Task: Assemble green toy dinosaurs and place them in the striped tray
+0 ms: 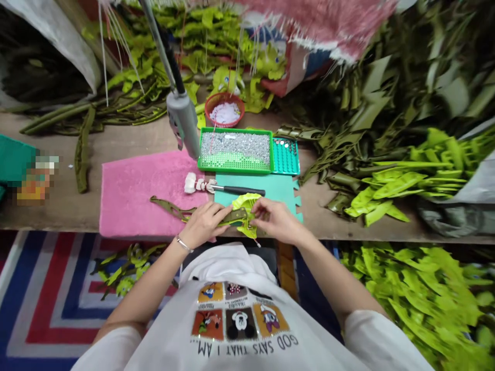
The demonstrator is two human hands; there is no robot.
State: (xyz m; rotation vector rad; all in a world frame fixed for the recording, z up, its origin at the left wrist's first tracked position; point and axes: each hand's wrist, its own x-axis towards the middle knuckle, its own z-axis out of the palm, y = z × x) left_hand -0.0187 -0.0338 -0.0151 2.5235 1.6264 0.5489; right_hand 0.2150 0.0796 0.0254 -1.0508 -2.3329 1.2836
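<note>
Olive leaf strip (232, 217) is lying across the bench edge, its long axis running sideways, narrow end pointing left. I'm seeing my left hand (203, 224) clamping it, fingers together, while my right hand (276, 221) is pinching a crinkly lime leaf (247, 202) against it, between a pink towel (131, 201) and a teal foam mat (266, 193) on a wooden bench (58, 206).

Shirt slogan: "GOD SAYS THAT I AM" in dark capitals on the white T-shirt (240, 330) worn by the person, upside down in the head view, below the cartoon panels (243, 312).
Panel captions: tiny lines of print under the upper cartoon panels, too small to read.
Left edge of the surface (69, 206): a pixelated patch (37, 179), blurred, with nothing legible.
</note>
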